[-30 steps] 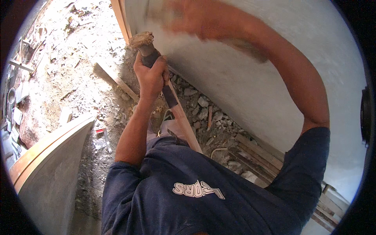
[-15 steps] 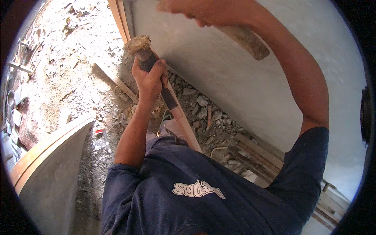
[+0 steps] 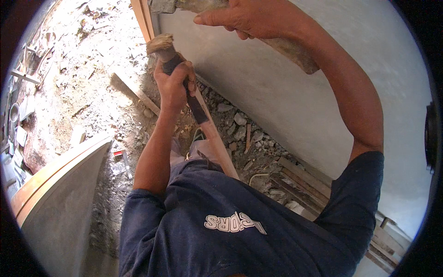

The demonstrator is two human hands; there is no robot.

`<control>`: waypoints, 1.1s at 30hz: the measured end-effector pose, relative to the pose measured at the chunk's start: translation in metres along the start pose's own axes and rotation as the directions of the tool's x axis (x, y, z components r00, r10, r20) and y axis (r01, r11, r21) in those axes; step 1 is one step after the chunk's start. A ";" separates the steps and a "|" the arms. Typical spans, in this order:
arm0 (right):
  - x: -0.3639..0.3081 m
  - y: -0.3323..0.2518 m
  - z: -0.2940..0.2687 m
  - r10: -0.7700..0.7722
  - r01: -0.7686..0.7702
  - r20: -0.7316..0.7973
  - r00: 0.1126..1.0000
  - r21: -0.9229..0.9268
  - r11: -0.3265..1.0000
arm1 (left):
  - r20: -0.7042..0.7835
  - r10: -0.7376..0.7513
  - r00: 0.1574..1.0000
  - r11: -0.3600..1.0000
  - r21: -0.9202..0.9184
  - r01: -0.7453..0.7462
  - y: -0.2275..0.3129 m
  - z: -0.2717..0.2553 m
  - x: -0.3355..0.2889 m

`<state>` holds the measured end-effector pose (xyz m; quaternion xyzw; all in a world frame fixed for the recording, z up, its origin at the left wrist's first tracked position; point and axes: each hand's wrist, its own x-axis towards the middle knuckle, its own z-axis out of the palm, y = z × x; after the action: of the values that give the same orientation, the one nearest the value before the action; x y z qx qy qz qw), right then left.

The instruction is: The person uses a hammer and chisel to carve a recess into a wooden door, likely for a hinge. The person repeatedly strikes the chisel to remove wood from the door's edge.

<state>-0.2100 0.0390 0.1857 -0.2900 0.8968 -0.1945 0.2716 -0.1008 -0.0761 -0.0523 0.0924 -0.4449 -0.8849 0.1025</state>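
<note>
My left hand (image 3: 173, 87) is wrapped round a chisel. The chisel's wooden handle (image 3: 161, 44) has a frayed, flattened top, and its dark blade (image 3: 197, 111) lies against a light wooden board (image 3: 218, 145). The board runs from the blade down to my waist. Raised at the top of the view, my right hand (image 3: 260, 18) is closed round a hammer with a thick, worn handle (image 3: 293, 54). The hammer's grey head (image 3: 162, 5), partly cut off by the frame, is above and apart from the chisel handle.
A grey plastered wall (image 3: 258, 69) stands close on the right, with rubble (image 3: 240, 127) and wooden planks (image 3: 304, 184) along its foot. A wooden strip (image 3: 136, 94) lies on the debris-covered ground. At lower left is another grey wall (image 3: 64, 198) with a wood-edged frame.
The hammer head has come into view at the top as my right hand moved slightly down. My left hand and the chisel have shifted a little.
</note>
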 end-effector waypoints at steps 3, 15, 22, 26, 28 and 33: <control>-0.001 -0.005 -0.002 -0.043 0.042 -0.063 0.997 -0.025 0.999 | -0.009 0.004 1.000 1.000 0.030 -0.004 0.002 0.007 -0.004; 0.006 0.014 0.000 -0.222 0.221 -0.145 0.964 -0.025 0.975 | -0.075 0.053 0.996 0.994 0.104 -0.045 0.001 0.008 -0.011; 0.023 0.029 0.017 -0.205 0.213 0.068 0.976 -0.145 0.966 | -0.050 0.079 0.996 0.989 0.126 -0.072 -0.005 0.005 -0.006; 0.038 0.031 0.001 -0.391 0.340 -0.155 0.907 -0.276 0.899 | -0.033 0.040 0.999 0.992 0.124 -0.035 -0.009 0.006 -0.003; 0.063 0.074 0.029 -0.542 0.495 -0.016 0.840 -0.384 0.779 | -0.020 0.031 0.999 0.997 0.078 -0.030 -0.010 0.008 -0.001; 0.051 0.024 0.004 -0.078 0.080 0.027 0.997 -0.086 0.993 | -0.074 0.014 0.997 0.994 0.105 -0.006 -0.008 0.005 0.003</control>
<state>-0.2525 0.0240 0.1514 -0.3391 0.8890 -0.1626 0.2612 -0.1060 -0.0683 -0.0565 0.1284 -0.4868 -0.8559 0.1184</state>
